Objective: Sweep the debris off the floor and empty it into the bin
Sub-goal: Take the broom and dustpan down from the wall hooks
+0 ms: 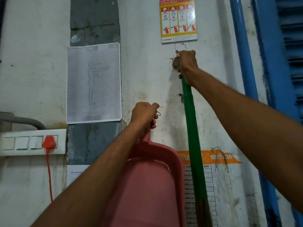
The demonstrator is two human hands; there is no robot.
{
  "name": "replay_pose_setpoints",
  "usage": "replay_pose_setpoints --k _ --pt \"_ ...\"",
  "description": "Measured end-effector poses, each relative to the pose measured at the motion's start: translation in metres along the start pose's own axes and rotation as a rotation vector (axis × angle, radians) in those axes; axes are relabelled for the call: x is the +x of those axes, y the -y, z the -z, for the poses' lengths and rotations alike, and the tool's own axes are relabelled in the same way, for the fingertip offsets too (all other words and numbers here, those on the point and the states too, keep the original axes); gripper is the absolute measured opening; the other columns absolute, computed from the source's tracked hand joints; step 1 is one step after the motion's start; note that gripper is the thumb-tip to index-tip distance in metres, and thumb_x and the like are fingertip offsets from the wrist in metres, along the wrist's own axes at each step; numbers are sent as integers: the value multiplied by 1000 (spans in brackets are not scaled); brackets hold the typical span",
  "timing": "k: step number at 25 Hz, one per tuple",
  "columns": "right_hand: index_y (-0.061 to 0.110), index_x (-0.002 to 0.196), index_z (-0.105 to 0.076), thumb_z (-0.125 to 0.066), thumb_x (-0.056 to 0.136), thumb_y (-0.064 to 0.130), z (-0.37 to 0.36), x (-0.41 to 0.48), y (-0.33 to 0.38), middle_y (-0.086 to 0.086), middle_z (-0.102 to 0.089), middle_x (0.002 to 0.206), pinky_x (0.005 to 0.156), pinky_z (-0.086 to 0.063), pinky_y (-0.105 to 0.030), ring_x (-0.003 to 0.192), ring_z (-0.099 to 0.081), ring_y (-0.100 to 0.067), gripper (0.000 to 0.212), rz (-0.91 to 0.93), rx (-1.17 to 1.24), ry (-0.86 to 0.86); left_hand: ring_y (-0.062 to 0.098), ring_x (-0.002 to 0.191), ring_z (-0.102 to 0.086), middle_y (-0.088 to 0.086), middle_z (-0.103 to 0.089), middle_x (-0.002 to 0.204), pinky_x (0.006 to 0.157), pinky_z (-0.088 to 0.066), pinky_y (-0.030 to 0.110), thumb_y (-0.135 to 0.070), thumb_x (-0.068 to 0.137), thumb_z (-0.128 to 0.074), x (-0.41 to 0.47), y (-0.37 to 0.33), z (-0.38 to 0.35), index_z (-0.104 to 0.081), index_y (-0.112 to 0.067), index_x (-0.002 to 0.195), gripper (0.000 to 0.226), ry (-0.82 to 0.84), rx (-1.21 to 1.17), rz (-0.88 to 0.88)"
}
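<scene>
**Desk:** What does the frame show?

**Photographer:** A person faces a stained white wall [144, 30], both bare arms raised. The right grip [187, 66], at one o'clock from the frame's centre, is clamped round the top of a green plastic broom handle [191, 128]. The handle hangs almost upright against the wall, and its brown bristles [203, 208] show at five o'clock, near the bottom edge.

**Desk:** And the other hand?

**Photographer:** The left grip [144, 113], at the centre, has its fingers curled tight round the stem of a pink plastic dustpan [147, 185]. The pan hangs down from it to six o'clock, its hollow side to the camera, just beside the broom at its nine o'clock.

**Desk:** What is around them?

**Photographer:** A thin wire hook [180, 46] sits on the wall right above the right grip, at its twelve o'clock. I cannot tell whether the broom hangs on it. Above that is a red and yellow fire extinguisher poster [178, 19]. At nine o'clock of the left grip hangs a white sheet with an outlined standing figure [93, 82]. At eight o'clock a red plug [48, 142] sits in a white switch panel [24, 142]. A blue pipe [242, 46] runs down at three o'clock.
</scene>
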State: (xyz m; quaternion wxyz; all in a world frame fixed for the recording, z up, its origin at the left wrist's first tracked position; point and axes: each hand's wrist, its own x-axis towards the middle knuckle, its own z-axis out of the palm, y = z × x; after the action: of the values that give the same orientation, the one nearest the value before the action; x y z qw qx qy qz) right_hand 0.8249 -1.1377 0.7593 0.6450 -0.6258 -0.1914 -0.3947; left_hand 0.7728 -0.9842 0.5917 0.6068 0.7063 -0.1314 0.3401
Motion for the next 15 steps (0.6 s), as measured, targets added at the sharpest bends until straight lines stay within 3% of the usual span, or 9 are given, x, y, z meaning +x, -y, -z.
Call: replay_pose_setpoints --k 5,8,11,15 --pt "14 127 -41 -31 106 34 -4 -17 11 -1 -56 93 54 -48 -31 71 -54 -15 30 114 -156 -62 15 41 -45 9 -60 68 42 -42 22 -22 96 -63 -5 1 16 -55 -9 76 25 14 -24 16" --pt "15 114 -48 -32 106 43 -9 -59 -4 -1 -56 86 50 -46 -29 66 -52 -14 33 176 -72 0 14 41 -45 8 -61 67 42 -42 22 -24 97 -62 -15 5 30 -57 -9 75 26 19 -30 23" --pt "13 96 -57 -29 103 61 -15 -116 -19 -2 -52 68 43 -39 -22 48 -44 -11 56 12 167 174 12 41 -45 8 -65 71 42 -41 23 -29 99 -64 -33 9 46 -62 -8 84 26 104 -42 42" --pt "11 73 -56 -25 102 65 -29 -180 -40 -3 -48 54 41 -34 -21 39 -38 -12 68 -57 224 303 10 44 -47 8 -73 80 44 -45 24 -45 97 -67 -67 17 61 -67 -13 110 34 321 26 105"
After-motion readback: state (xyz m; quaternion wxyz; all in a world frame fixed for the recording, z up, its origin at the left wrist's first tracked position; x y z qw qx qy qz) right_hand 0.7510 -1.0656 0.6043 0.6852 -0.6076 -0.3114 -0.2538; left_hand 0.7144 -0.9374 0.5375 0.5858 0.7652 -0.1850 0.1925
